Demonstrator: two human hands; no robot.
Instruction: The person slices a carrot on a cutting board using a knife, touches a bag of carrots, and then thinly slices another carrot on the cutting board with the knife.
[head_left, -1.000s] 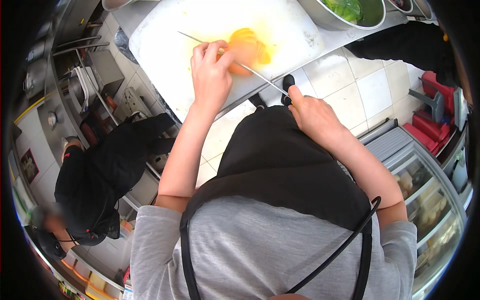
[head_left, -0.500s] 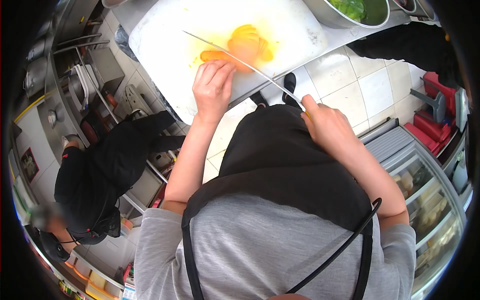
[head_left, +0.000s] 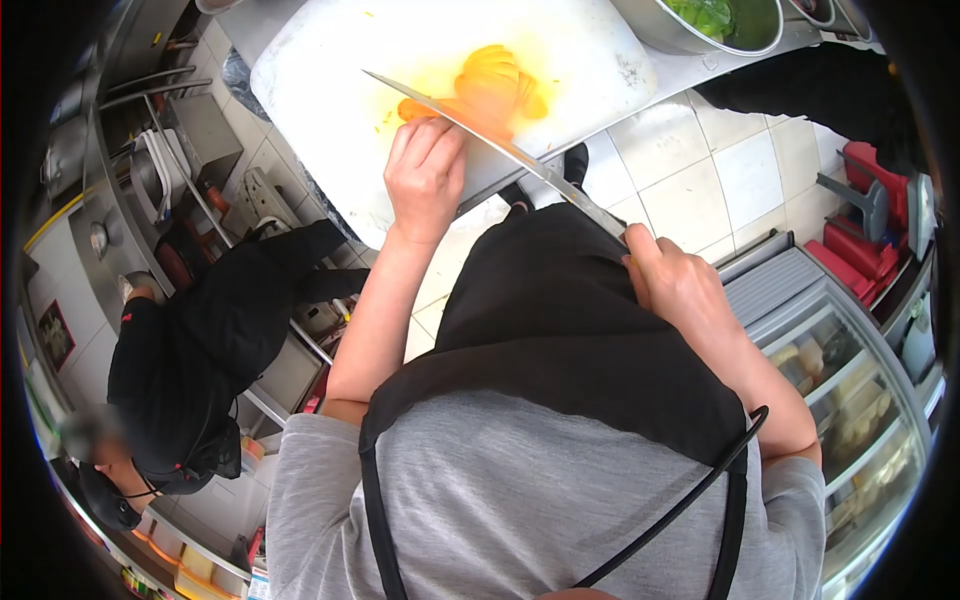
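Orange vegetable (head_left: 490,85), carrot by our guess, lies on the white cutting board (head_left: 320,110) just beyond the fingers of our left hand (head_left: 425,185). By our judgement the cutting is partly done: farther out from those fingers we see thin slices fanned and overlapping, while a longer piece right at the fingertips looks largely whole, so some seems left uncut. A few small orange scraps lie around it.

Our left fingers are curled and bunched side by side against the near edge of that longer piece; we cannot tell how firmly they press. The fingers of our right hand (head_left: 682,285) are wrapped around the handle of the knife (head_left: 535,165), whose blade slants across the orange piece close to the left fingertips. Whether its edge touches, we cannot tell.

Beyond and to the right of our left fingers, a metal bowl (head_left: 655,35) stands on the tabletop (head_left: 680,72), holding green leaves (head_left: 705,15). Farther right of it sit smaller containers (head_left: 848,22), their contents too cropped and dark for us to name.
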